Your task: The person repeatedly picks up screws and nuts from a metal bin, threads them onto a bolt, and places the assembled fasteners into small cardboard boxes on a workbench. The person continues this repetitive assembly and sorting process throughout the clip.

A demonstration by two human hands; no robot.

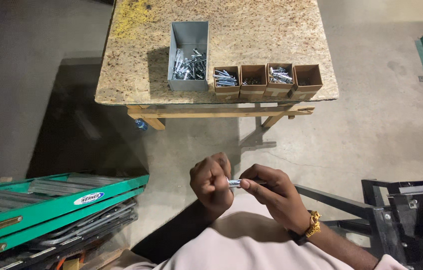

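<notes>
Centrally, four brown boxes point(267, 80) behind hands point(244, 187).

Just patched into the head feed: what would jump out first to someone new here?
Low in the middle, the left hand and right hand pinch a small silver bolt between them. Beyond, on a speckled table, a grey bin of bolts stands beside a row of four cardboard boxes. A green ladder lies at lower left.

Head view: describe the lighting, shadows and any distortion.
Head view: light falls from above onto the chipboard table, which casts a dark shadow on the floor to its left; the table edges bow from wide-angle distortion; the small metal part between left hand and right hand glints and looks slightly soft.
</notes>
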